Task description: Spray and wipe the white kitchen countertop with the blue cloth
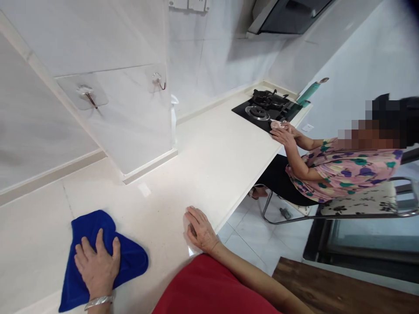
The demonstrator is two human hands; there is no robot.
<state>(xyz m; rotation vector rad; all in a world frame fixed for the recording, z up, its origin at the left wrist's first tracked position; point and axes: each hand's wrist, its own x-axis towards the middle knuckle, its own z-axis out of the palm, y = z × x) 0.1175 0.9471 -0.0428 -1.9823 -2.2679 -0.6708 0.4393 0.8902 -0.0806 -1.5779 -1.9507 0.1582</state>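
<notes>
A dark blue cloth (131, 261) lies partly folded on the pale countertop (209, 174), at the lower left of the head view. Pressed flat on top of it is my left hand (98, 264), fingers spread, a silver bracelet at the wrist. My right hand (201, 229) rests on the bare countertop near its front edge, fingers stretched out and close together, with nothing visible in it. Its palm side is hidden from the camera.
A seated person (353, 170) has both hands by a small pinkish object (277, 125) at the counter's edge. Beyond is a black gas stove (258, 112) with a green bottle-like object (309, 91). A wall corner (147, 170) juts over the counter; hooks (87, 95) hang there.
</notes>
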